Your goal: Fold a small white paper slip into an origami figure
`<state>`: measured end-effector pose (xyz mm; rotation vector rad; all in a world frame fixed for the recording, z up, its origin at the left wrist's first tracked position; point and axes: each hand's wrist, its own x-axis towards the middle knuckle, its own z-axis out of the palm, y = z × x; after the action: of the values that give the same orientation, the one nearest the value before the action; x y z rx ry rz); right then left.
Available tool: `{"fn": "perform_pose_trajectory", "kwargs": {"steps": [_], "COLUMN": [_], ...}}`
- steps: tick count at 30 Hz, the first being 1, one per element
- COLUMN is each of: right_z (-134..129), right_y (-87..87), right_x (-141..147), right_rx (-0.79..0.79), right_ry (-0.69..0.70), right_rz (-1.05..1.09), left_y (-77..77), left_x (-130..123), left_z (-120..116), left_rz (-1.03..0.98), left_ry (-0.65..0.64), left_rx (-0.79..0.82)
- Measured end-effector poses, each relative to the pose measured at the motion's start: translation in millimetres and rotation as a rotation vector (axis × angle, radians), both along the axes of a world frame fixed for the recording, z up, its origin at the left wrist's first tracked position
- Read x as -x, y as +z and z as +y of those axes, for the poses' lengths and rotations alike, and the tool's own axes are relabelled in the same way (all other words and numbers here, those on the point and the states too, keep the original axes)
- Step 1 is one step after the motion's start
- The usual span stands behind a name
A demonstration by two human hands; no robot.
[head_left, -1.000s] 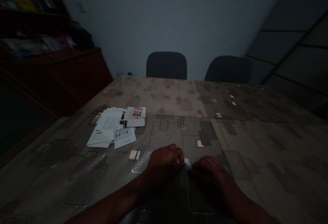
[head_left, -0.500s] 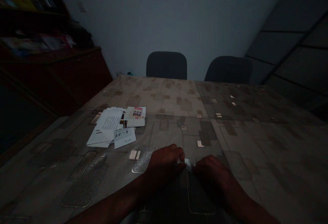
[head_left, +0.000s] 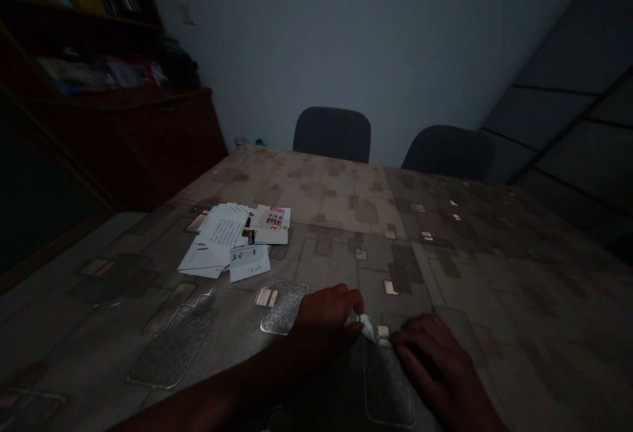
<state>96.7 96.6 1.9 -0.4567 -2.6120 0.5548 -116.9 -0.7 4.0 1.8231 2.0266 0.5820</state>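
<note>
Near the front of the table, my left hand (head_left: 332, 316) is closed, pinching a small white piece (head_left: 367, 328) between thumb and fingers. It looks like paper or card, mostly hidden by the hand, with a pointed end toward the right. My right hand (head_left: 438, 356) rests just to the right of it, apart from the white piece. Its fingers are loosely bent, a dark gap shows between thumb and fingers, and nothing is visible in them. Farther off to the left, a spread of white printed cards (head_left: 210, 257) lies on the table.
A patterned cloth covers the table (head_left: 341, 188). Two dark chairs stand behind it, one at the middle (head_left: 332, 134) and one to the right (head_left: 450, 152). At the left is a dark red cabinet (head_left: 163, 132) with shelves of assorted items. The room is dim.
My right hand has moved right, away from the white piece, and its fingers have loosened. My left hand still pinches the piece. The whole view has shifted slightly.
</note>
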Motion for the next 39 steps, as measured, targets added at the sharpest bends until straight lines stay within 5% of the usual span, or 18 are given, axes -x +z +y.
{"fn": "perform_pose_trajectory", "kwargs": {"steps": [8,14,39], "right_z": [-17,-45,-41], "right_y": [-6.1,-15.5,-16.2], "right_x": [-2,11,12], "right_rx": [-0.351,-0.378,-0.470], "right_ry": [0.176,0.035,-0.020], "right_rz": [-0.035,-0.108,-0.213], "left_y": [-2.0,-2.1,3.0], "left_x": [1,-1,4], "left_z": [2,0,1], "left_rz": [-0.011,0.021,-0.033], "left_ry": [-0.008,0.003,-0.036], "left_rx": [-0.013,-0.020,0.029]}}
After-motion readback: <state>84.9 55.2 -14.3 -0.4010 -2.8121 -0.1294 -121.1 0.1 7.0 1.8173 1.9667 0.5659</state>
